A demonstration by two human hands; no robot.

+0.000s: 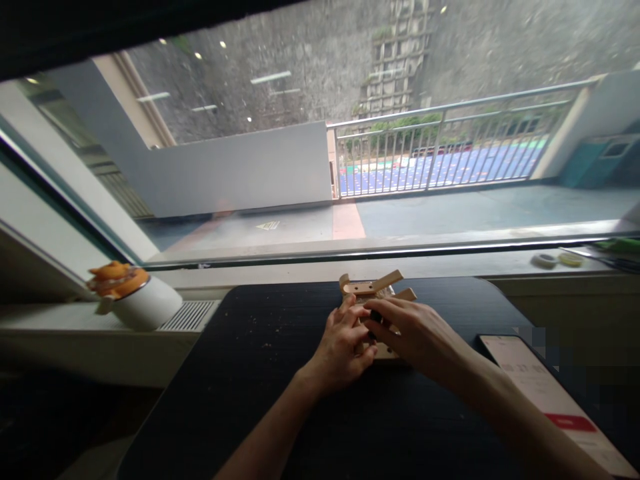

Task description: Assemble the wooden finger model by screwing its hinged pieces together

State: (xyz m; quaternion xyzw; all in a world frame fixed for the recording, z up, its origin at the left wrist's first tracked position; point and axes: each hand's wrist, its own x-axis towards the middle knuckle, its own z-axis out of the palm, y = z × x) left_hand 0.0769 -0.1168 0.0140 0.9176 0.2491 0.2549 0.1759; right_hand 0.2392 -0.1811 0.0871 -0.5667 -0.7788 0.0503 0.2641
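A small light-wood construction [361, 288] with dark holes and slanting strips lies on the dark table, partly covered by both hands. My left hand [341, 343] is closed around its near left side, fingers curled against the wood. Over the right side of the wood, my right hand [417, 330] pinches a small black piece [374, 317] between thumb and fingers. That piece is mostly covered by the fingers, so its exact kind is unclear. The two hands' fingertips meet or nearly meet there.
A phone [540, 387] with a lit screen lies at the table's right edge. Crumbs [265, 345] dot the black tabletop [240, 400]. On the sill stand a white cup with an orange animal-shaped lid [145, 303] and, at right, tape rolls [545, 260]. A large window borders the table.
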